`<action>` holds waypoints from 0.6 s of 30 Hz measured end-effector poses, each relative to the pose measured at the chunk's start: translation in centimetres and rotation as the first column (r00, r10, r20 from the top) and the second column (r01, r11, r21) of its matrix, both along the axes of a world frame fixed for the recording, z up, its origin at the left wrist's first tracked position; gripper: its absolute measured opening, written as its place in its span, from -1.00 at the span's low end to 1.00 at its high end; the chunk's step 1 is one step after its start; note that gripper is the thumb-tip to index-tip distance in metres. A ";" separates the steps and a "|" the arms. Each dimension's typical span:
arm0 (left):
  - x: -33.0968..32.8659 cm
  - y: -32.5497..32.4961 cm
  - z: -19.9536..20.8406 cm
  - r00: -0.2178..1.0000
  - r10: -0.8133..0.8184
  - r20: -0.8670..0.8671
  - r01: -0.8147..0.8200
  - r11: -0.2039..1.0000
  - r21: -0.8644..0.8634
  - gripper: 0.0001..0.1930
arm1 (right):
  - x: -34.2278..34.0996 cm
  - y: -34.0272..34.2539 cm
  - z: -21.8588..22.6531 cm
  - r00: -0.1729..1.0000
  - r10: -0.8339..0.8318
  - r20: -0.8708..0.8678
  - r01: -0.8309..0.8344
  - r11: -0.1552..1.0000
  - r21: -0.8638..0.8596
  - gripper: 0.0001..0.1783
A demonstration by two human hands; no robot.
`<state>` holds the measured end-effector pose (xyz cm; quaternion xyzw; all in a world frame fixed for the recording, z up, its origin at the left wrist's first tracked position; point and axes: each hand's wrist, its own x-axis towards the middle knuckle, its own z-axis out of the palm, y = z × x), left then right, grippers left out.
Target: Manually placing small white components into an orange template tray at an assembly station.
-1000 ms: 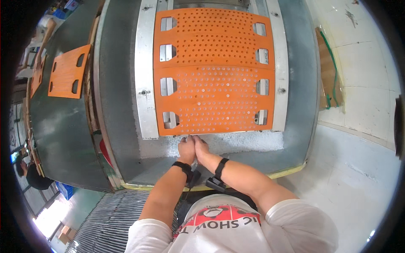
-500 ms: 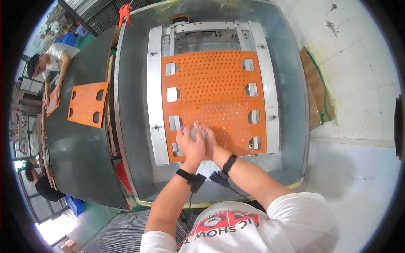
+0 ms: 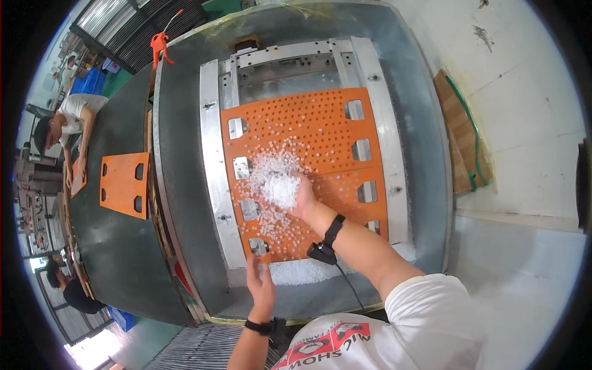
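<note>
An orange perforated plate (image 3: pixel 320 129) lies in a metal frame (image 3: pixel 209 160) on a grey table. A heap of small white pellets (image 3: pixel 274 182) sits on the plate's left middle. My right hand (image 3: pixel 303 198) rests on the plate against the heap's right side, palm down, fingers hidden in the pellets. My left hand (image 3: pixel 261 285) hovers open, fingers spread, near the table's front edge below the plate, holding nothing. More white pellets (image 3: pixel 308 271) lie in a strip along the plate's near edge.
A second smaller orange plate (image 3: pixel 123 184) lies on the neighbouring table at left. Another person (image 3: pixel 65 123) leans over that table; one more person (image 3: pixel 68 290) is at lower left. Cardboard pieces (image 3: pixel 462 142) lean at the right on the pale floor.
Both hands were together at the plate's near edge, then on the plate. Now a heap of pellets lies on the plate, the right hand is spreading it, and the left hand has drawn back.
</note>
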<state>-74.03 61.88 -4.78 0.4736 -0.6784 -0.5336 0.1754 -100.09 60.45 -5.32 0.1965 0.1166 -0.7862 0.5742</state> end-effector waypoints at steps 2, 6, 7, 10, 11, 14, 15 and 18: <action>0.6 1.5 0.3 1.000 -0.027 0.014 0.026 0.996 0.089 -0.55 | -1.7 -1.2 -0.6 0.997 -0.039 -0.069 0.039 0.999 -0.011 -0.47; 2.2 2.5 -0.7 0.995 -0.087 0.051 0.079 0.987 0.138 -0.57 | -5.0 -6.5 -0.1 0.988 -0.059 -0.144 0.085 0.981 0.176 -0.48; 1.6 2.8 -0.9 0.994 -0.100 0.044 0.093 0.986 0.136 -0.57 | -6.6 -7.3 -0.9 0.982 -0.076 -0.171 0.098 0.987 0.125 -0.46; 1.2 3.2 -0.4 0.980 -0.190 0.054 0.187 0.981 0.053 -0.61 | -8.5 -8.6 0.1 0.943 -0.253 -0.215 0.270 0.961 0.053 -0.41; 1.1 3.4 -0.2 0.971 -0.221 0.088 0.218 0.975 0.043 -0.63 | -9.0 -8.4 0.7 0.884 -0.403 -0.237 0.422 0.906 0.037 -0.38; 2.6 3.4 -1.2 0.967 -0.231 0.105 0.224 0.972 0.071 -0.63 | -11.8 -5.2 0.8 0.845 -0.511 -0.157 0.509 0.859 -0.054 -0.33; 3.8 2.8 -1.9 0.976 -0.184 0.116 0.171 0.979 0.112 -0.62 | -11.3 -3.7 2.1 0.889 -0.447 -0.095 0.446 0.894 -0.039 -0.30; 3.7 1.6 -2.9 0.878 -0.287 0.383 0.170 0.935 0.311 -0.58 | -13.4 2.6 3.4 0.854 -0.486 -0.187 0.503 0.863 0.054 -0.30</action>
